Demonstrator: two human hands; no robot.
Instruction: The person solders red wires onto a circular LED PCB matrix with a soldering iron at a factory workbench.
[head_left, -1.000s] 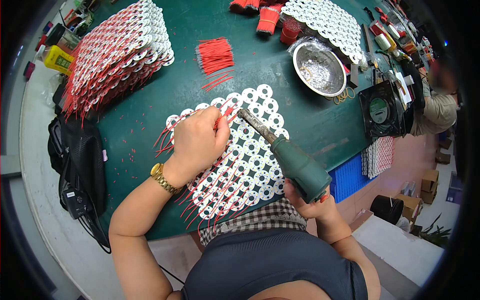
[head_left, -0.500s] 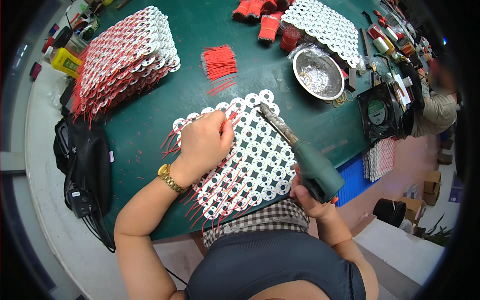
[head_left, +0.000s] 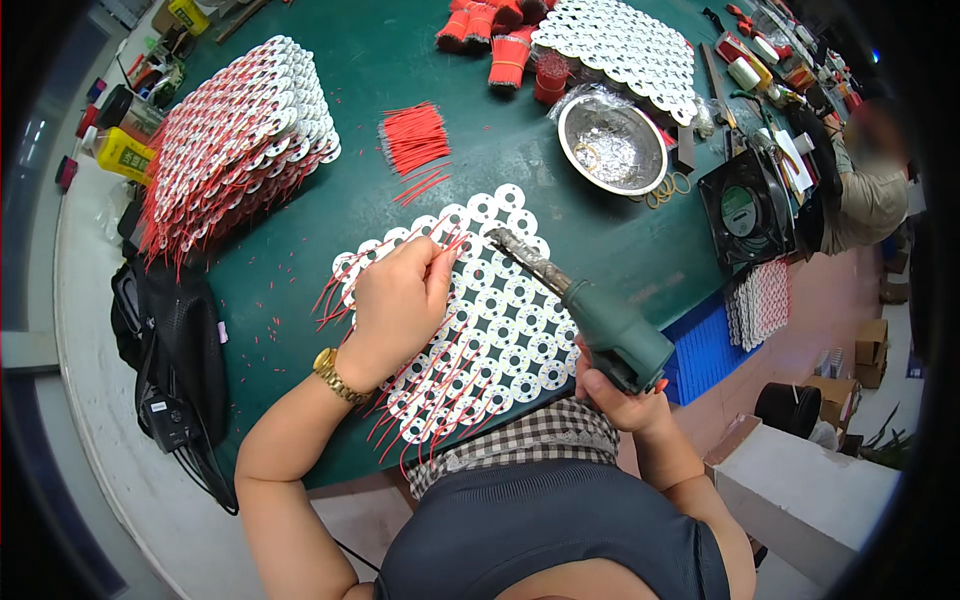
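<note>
A sheet of joined white ring-shaped circuit boards lies on the green table in front of me, with red wires trailing from its left and near rows. My left hand, a gold watch on its wrist, is over the sheet's left half. Its thumb and forefinger pinch thin red wire, whose end lies close to the far rows. In my right hand is a green pistol-shaped soldering gun. The gun's metal tip reaches over the far part of the sheet, just right of my left fingertips. Whether the tip touches a board I cannot tell.
Beyond the sheet lies a pile of cut red wires. A tall stack of wired boards stands far left. Wire bundles, a metal bowl, more boards and a black fan are across the table. Another person sits right.
The whole view has shifted a little. The soldering gun's tip has come slightly nearer to me over the sheet. My left hand keeps its pinch on the wire.
</note>
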